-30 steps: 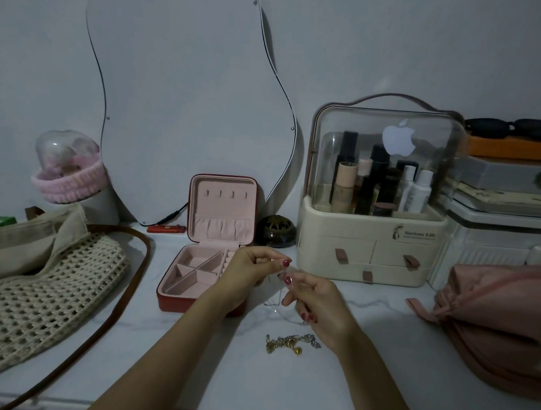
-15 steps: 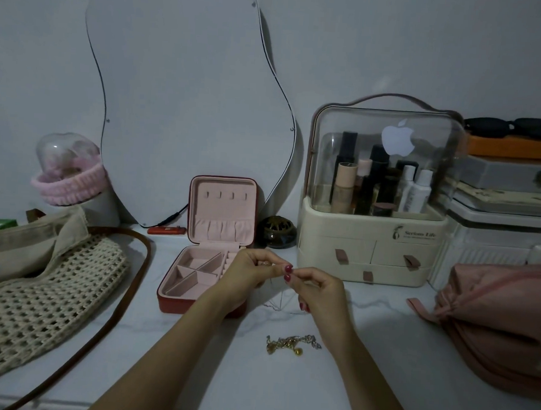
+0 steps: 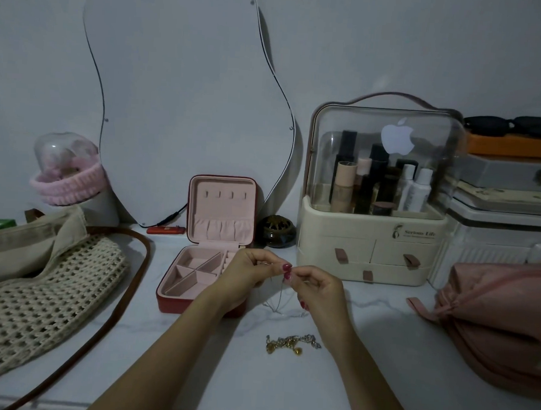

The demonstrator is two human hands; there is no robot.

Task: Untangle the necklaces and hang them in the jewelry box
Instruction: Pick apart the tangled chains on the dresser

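White marble table (image 3: 191, 373) with open jewelry box (image 3: 196, 273). Left hand (image 3: 250, 271) and right hand (image 3: 316, 285) pinch a thin necklace (image 3: 279, 302) between curled fingers. Tangled chains (image 3: 291, 344) lie nearby.

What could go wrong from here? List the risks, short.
1. Both hands, left hand and right hand, pinch the thin silver chain close together; pulling apart could tighten a knot or snap it.
2. Its hanging loop dangles near the gold and silver chain pile and might snag it.
3. The dim light makes fine links and the lid hooks of the jewelry box hard to see.
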